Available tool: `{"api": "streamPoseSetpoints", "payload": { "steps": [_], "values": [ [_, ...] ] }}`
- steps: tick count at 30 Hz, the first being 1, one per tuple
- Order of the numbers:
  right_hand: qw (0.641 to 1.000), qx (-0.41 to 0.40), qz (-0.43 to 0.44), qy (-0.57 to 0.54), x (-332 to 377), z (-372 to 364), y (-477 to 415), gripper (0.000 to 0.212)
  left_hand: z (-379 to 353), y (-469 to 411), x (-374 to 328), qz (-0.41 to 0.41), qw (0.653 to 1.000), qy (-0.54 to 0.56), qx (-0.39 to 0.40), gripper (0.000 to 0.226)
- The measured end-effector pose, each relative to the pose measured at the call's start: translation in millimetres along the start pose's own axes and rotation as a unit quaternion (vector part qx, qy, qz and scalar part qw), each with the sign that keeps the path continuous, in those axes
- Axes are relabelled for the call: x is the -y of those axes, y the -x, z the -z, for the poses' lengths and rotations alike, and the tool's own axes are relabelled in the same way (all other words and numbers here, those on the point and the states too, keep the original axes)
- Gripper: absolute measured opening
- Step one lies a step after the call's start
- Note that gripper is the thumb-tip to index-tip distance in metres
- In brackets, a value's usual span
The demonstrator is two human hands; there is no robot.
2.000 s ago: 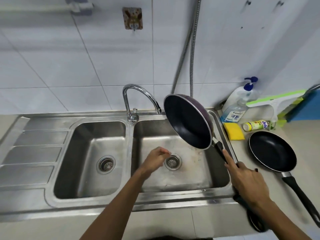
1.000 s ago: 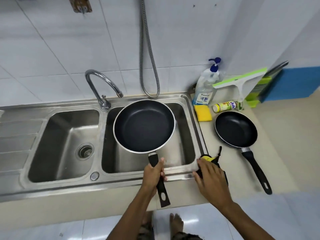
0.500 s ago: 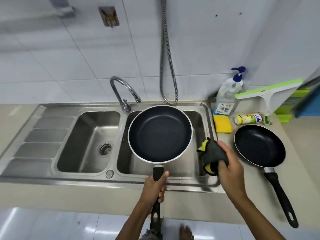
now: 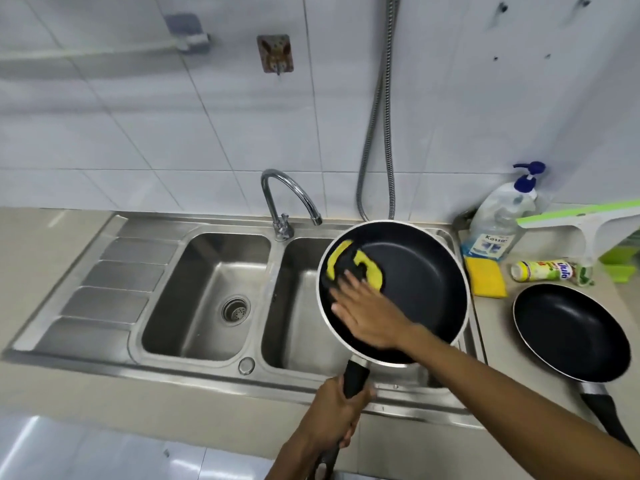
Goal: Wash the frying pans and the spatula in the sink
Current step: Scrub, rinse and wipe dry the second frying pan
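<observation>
Head view: the left hand (image 4: 341, 415) is curled round the handle of the pan (image 4: 424, 282), holding it over the right basin of the sink (image 4: 194, 370). The right forearm crosses the pan. The right hand (image 4: 369, 315), fingers straight and together, presses a cloth (image 4: 362, 266) against the pan's inner left side. A second pan (image 4: 571, 334) lies on the counter to the right.

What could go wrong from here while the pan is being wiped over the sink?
Only the left hand grips the frying pan, by its handle, above the sink; the right hand pressing the cloth near the rim might tip it. The handle of the second pan points toward the front edge of the counter beside the right forearm, which could knock it.
</observation>
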State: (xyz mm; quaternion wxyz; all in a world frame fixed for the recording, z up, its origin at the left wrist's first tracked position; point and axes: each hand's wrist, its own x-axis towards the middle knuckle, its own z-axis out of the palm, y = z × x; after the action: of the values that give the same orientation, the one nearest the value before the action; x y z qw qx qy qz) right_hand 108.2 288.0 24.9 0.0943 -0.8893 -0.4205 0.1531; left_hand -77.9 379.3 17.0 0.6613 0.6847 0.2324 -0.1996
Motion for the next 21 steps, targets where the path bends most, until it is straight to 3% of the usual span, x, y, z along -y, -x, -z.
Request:
{"api": "streamPoseSetpoints", "payload": {
  "steps": [3, 7, 9, 11, 13, 15, 17, 21],
  "values": [
    [0.985, -0.071, -0.135, 0.079, -39, 33, -28, 0.059, 2, -1, -2, 0.001, 1.000, 0.011, 0.011, 0.037],
    [0.972, -0.008, -0.199, 0.129, -83, 44, 14, 0.063, 17, -14, -8, -0.006, 0.998, 0.056, -0.001, 0.039],
    [0.982, 0.053, -0.170, 0.067, -71, 26, 53, 0.071, 23, -21, -12, -0.006, 0.998, 0.065, -0.001, 0.039],
    [0.982, 0.116, -0.122, -0.091, -32, 11, 80, 0.074, 25, -26, -12, -0.002, 0.998, 0.058, -0.002, 0.037],
    [0.972, 0.120, -0.078, -0.188, 4, 8, 71, 0.071, 22, -27, -12, 0.003, 1.000, 0.025, 0.008, 0.035],
    [0.992, 0.051, -0.046, -0.109, 15, 20, 32, 0.063, 18, -24, -12, 0.007, 1.000, -0.009, 0.027, 0.035],
    [0.997, -0.019, -0.076, 0.011, 5, 43, -1, 0.053, 12, -21, -14, 0.018, 0.999, -0.014, 0.039, 0.036],
    [0.971, -0.147, -0.071, 0.177, -35, 65, -5, 0.044, 9, -19, -18, 0.005, 0.999, -0.041, 0.027, 0.038]
  ]
}}
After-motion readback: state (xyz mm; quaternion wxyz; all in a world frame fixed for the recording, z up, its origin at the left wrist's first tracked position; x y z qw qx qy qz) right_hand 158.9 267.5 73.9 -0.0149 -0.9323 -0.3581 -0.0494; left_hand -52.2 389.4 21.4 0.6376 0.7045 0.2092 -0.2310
